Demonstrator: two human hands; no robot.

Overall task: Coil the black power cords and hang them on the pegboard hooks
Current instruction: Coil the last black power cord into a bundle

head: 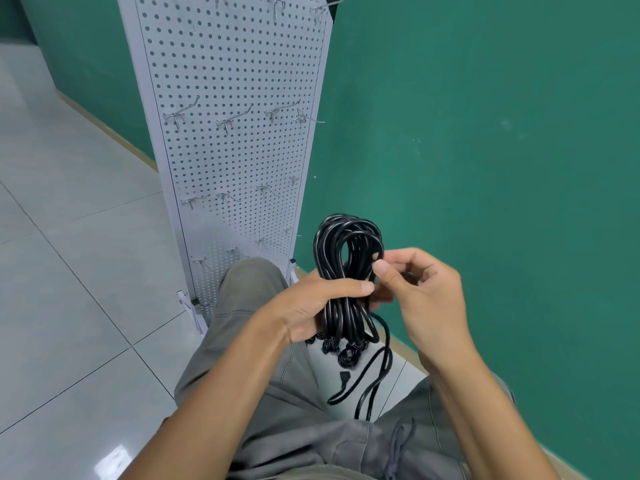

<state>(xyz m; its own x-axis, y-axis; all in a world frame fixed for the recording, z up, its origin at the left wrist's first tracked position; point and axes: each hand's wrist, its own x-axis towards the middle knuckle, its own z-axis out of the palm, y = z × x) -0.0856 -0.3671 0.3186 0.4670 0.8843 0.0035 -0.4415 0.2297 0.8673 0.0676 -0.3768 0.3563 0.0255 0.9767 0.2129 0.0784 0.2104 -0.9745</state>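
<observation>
A coil of black power cord [341,251] stands upright in front of me. My left hand [311,306] is wrapped around its middle, thumb across the front. My right hand [419,292] pinches a strand at the coil's right side between thumb and fingers. A loose end of the cord [377,372] trails down to the floor between my knees, where a plug [344,375] lies. More black cords [346,355] lie on the floor below the coil. The white pegboard [235,150] stands ahead on the left, with bare metal hooks [235,119] in several rows.
A green wall [485,168] runs along the right, close behind the pegboard. Pale floor tiles [69,237] spread to the left. My legs in grey trousers [259,341] are bent in front of the pegboard's white feet [188,306].
</observation>
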